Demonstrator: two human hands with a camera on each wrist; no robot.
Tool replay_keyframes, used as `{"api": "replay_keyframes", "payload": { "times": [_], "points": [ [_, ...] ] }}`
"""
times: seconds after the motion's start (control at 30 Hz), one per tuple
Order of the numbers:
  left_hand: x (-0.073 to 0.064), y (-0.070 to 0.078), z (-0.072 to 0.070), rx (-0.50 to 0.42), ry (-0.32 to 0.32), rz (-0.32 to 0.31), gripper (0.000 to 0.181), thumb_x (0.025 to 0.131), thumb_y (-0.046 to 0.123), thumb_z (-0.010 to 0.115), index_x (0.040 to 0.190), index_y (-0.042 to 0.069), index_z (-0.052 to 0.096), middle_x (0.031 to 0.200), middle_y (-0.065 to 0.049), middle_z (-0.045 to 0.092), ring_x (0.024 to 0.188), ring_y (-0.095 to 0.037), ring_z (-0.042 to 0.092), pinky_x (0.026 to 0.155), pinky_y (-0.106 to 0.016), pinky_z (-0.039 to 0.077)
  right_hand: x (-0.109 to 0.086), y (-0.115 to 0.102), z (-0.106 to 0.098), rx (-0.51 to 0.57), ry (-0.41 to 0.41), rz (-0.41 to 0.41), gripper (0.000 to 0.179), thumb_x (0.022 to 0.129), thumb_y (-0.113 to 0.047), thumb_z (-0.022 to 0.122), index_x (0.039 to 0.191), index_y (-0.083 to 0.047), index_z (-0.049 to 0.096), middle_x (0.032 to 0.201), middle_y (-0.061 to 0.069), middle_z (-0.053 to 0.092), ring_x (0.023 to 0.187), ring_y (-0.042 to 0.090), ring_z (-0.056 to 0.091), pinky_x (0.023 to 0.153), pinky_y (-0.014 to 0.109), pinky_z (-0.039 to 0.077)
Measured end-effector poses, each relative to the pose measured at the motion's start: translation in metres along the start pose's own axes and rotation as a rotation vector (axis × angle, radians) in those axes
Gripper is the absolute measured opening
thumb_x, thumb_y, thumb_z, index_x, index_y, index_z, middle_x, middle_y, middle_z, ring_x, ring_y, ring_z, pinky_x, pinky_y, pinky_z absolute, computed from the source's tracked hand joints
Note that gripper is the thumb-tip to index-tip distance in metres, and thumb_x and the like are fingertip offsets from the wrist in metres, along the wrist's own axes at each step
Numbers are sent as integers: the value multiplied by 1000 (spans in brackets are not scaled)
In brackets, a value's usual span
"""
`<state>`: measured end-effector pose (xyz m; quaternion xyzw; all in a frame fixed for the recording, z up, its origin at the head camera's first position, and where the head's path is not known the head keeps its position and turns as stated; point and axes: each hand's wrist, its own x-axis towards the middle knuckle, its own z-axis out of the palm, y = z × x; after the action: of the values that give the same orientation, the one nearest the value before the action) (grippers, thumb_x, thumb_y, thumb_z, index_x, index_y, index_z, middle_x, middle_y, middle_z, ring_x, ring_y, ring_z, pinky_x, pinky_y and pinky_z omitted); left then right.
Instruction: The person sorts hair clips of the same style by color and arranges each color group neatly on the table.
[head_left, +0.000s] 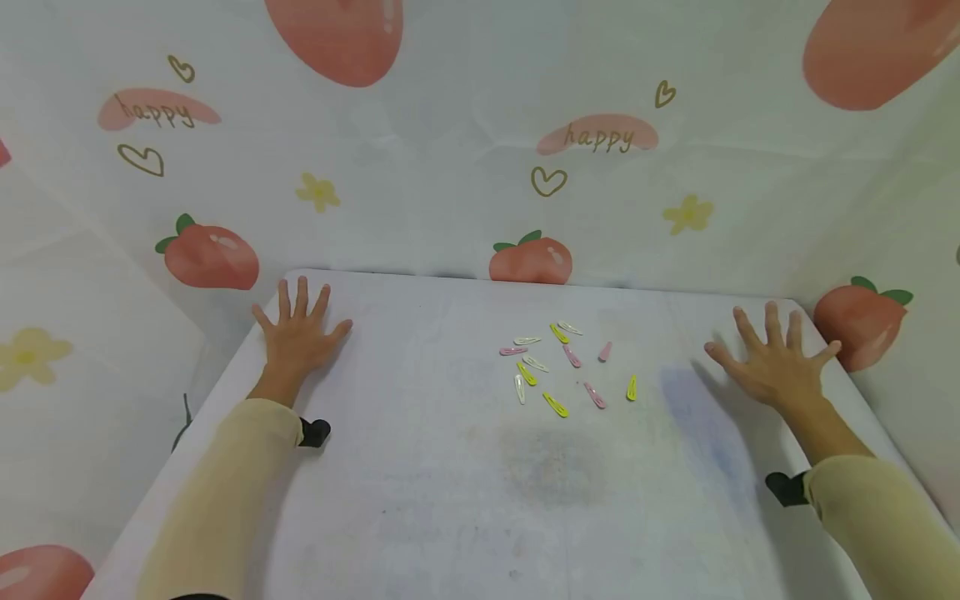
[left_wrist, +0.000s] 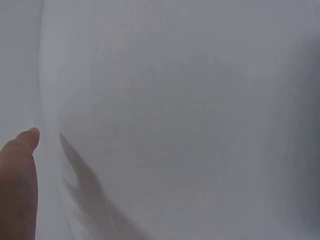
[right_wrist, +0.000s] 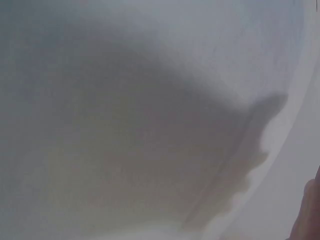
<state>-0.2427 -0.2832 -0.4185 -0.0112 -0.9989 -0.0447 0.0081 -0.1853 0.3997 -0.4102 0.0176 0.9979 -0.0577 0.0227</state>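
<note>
Several small snap hair clips lie scattered right of the middle of the white table [head_left: 435, 500], among them a yellow clip [head_left: 556, 405], a pink clip [head_left: 595, 395] and a white clip [head_left: 520, 389]. My left hand [head_left: 296, 342], fingers spread wide, is at the table's far left corner, well away from the clips. At the far right side my right hand [head_left: 780, 367] is spread the same way, its shadow falling on the tabletop. Both hands hold nothing. The left wrist view has only part of the left hand [left_wrist: 17, 185] at its edge; the right wrist view, a sliver of the right.
A white cloth backdrop [head_left: 450, 150] with printed peaches, flowers and hearts rises behind the table and along its sides. A dark strap end [head_left: 315, 432] sticks out of the left sleeve, another dark strap end [head_left: 786, 489] from the right. Greyish smudges mark the tabletop.
</note>
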Motion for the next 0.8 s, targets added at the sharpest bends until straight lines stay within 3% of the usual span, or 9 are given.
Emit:
{"api": "replay_keyframes", "payload": {
  "times": [0.3,0.5,0.8],
  "points": [
    [1,51,7,37,33,121,78,99,60,40,160,16,20,166,-18,1,150,-40,-11,107,-74,-11,-6,-21,7,7,-31,-69,90,95,-73,30,160,-19,1,160,28,-13,143,52,-18,90,84,-18],
    [-6,90,15,33,57,231,77,97,60,46,158,17,27,166,-15,7,152,-37,-5,109,-73,-4,-12,-41,11,3,-40,-125,89,95,-72,34,161,-18,7,161,27,-10,145,52,-12,92,84,-15],
    [-20,140,23,10,31,357,76,97,63,45,158,21,30,167,-9,6,153,-32,-7,111,-71,-1,-21,-62,17,33,-35,-210,85,95,-67,42,160,-17,19,162,27,2,147,52,-2,98,83,-8]
  ]
}}
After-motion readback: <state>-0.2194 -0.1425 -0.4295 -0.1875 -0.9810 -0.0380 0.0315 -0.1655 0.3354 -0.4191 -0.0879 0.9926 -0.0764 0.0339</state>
